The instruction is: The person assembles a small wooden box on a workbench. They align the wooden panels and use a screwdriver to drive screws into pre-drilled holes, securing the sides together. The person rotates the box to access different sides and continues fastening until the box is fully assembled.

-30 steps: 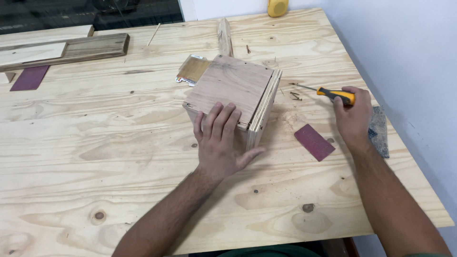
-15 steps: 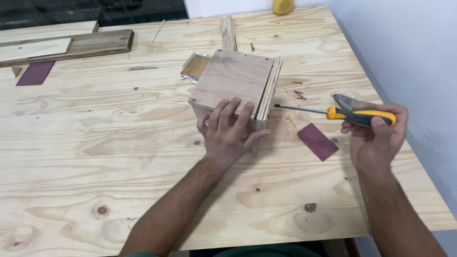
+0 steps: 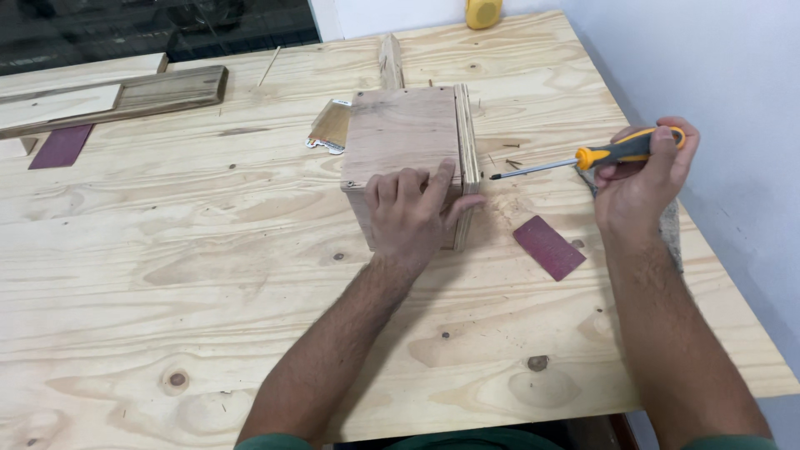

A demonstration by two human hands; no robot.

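Note:
A small plywood box (image 3: 403, 137) stands in the middle of the plywood table (image 3: 183, 275). My left hand (image 3: 414, 212) lies flat on its near top edge, fingers spread, thumb against the right side panel. My right hand (image 3: 640, 179) grips a screwdriver (image 3: 583, 158) with a yellow and black handle, held above the table to the right of the box. Its metal tip points left toward the box's right side, a short gap away.
A dark red sandpaper strip (image 3: 548, 247) lies right of the box, another (image 3: 61, 146) at far left. Wooden boards (image 3: 117, 98) rest at the back left, a thin wood stick (image 3: 390, 60) behind the box, a yellow object (image 3: 483, 12) at the far edge. A wall runs along the right.
My right hand picked the screwdriver up off the table and now holds it level, tip toward the box. My left hand stayed on the box, which turned slightly.

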